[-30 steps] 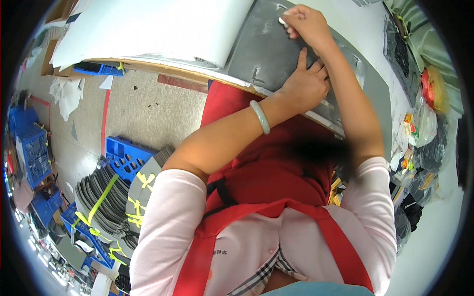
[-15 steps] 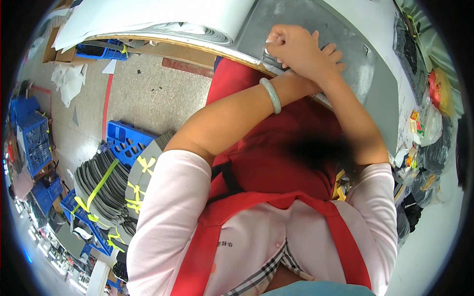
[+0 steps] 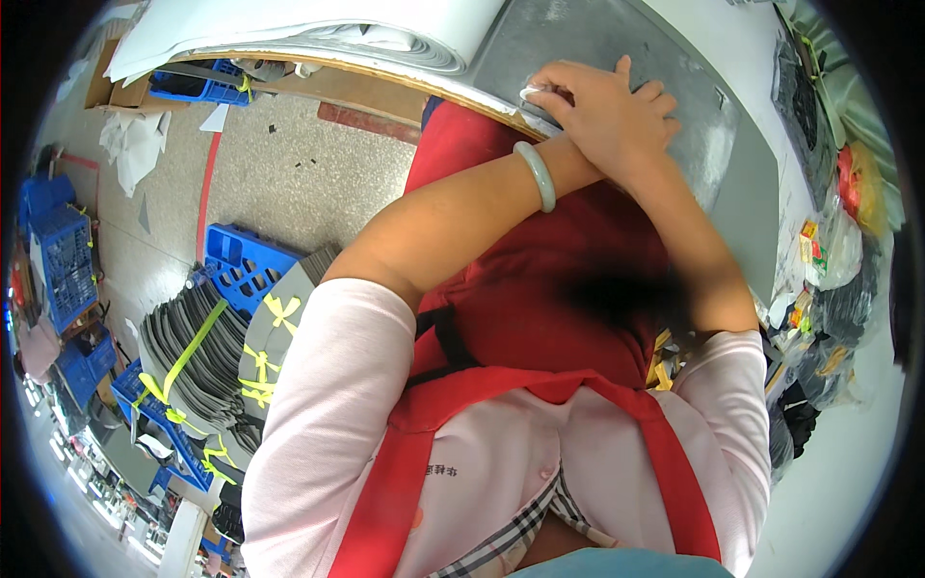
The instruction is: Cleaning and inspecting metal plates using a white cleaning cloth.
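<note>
My right hand (image 3: 602, 111) reaches in from the right and crosses over my left wrist. Its thumb and fingertips pinch together at a small white thing (image 3: 528, 93), too small to name. Under it, my left hand (image 3: 658, 104) lies with fingers spread on a dark grey flat sheet (image 3: 699, 120) on the table. Its palm is hidden by the right hand. A pale green bangle (image 3: 536, 177) circles my left forearm.
A thick white roll of sheet material (image 3: 424, 29) lies on the table to the left. Left below stand stacked grey pieces tied with yellow strips (image 3: 193, 356) and blue crates (image 3: 241, 265). Plastic bags (image 3: 838, 250) line the right side.
My right hand has shifted slightly down and right, and its white pinched thing shows at the fingertips. The left hand stays on the grey sheet.
</note>
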{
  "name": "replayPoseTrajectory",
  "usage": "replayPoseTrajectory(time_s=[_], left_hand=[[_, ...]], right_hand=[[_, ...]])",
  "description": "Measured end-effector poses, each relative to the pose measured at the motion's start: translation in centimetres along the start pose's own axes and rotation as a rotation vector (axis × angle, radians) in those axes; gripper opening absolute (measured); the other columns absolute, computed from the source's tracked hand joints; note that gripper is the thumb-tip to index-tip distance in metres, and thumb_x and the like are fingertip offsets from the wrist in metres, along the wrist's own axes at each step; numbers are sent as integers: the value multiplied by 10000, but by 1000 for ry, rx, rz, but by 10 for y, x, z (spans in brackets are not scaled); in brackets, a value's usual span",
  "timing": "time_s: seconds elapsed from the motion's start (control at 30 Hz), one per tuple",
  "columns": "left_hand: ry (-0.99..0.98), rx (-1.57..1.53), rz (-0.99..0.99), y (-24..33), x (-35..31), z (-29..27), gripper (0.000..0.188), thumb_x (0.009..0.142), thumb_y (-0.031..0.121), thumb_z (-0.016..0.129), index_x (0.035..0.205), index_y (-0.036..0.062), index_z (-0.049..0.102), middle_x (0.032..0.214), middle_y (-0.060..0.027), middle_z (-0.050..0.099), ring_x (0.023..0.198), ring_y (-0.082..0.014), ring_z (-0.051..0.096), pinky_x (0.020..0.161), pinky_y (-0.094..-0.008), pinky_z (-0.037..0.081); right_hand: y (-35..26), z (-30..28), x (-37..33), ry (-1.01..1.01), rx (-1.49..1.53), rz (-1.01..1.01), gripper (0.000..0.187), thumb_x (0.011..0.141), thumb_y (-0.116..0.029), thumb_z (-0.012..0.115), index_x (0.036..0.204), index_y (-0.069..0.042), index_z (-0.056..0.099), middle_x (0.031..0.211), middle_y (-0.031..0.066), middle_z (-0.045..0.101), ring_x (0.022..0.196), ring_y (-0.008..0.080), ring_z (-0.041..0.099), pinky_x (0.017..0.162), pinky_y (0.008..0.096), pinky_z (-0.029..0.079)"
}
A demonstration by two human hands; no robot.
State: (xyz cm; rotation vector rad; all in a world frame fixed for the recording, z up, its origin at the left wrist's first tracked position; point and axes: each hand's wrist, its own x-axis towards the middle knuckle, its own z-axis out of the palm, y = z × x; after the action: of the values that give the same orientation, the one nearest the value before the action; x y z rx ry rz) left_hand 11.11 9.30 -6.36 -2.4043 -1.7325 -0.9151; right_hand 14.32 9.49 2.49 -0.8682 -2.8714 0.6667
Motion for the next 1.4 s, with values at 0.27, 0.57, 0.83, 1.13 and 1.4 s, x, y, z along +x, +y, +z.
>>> replayPoseTrajectory(time_s=[0.27, 0.57, 0.83, 1.13, 1.4], left_hand=[[26, -30, 1, -3, 0, 2, 358, 939, 325, 569, 1250, 173, 662, 1374, -79, 568, 1382, -278, 451, 1129, -694, 263], [-75, 21, -22, 12, 11, -7, 313, 973, 302, 579, 1230, 150, 676, 1335, -64, 580, 1362, -258, 464, 1132, -687, 253], [42, 47, -67, 2, 3, -3, 289, 973, 297, 587, 1217, 174, 681, 1295, -32, 591, 1314, -219, 490, 1146, -657, 262], [68, 18, -59, 7, 6, -7, 302, 982, 290, 579, 1236, 162, 679, 1309, -50, 592, 1321, -249, 486, 1141, -641, 287], [63, -226, 60, 30, 2, -29, 286, 884, 139, 639, 1164, 103, 683, 1179, -87, 645, 1133, -303, 607, 1041, -465, 446]], right_hand=[[4, -5, 4, -36, -178, -55, 169, 908, -195, 695, 997, -51, 697, 882, 82, 688, 797, 199, 652, 706, 323, 509], [197, -63, -91, 576, 53, 541, 207, 933, -179, 731, 1065, -19, 721, 930, -2, 684, 852, 91, 605, 802, 236, 473], [230, -43, -95, 752, 713, 602, 265, 880, -241, 797, 982, -9, 720, 898, 23, 675, 869, 116, 624, 786, 254, 490], [255, -54, -114, 859, 972, 657, 214, 912, -228, 766, 1032, -57, 719, 1025, 22, 689, 935, 113, 621, 842, 236, 482], [203, -43, -120, 596, 813, 516, 166, 936, -202, 731, 1045, -79, 707, 1011, -9, 660, 1012, 107, 576, 965, 269, 416]])
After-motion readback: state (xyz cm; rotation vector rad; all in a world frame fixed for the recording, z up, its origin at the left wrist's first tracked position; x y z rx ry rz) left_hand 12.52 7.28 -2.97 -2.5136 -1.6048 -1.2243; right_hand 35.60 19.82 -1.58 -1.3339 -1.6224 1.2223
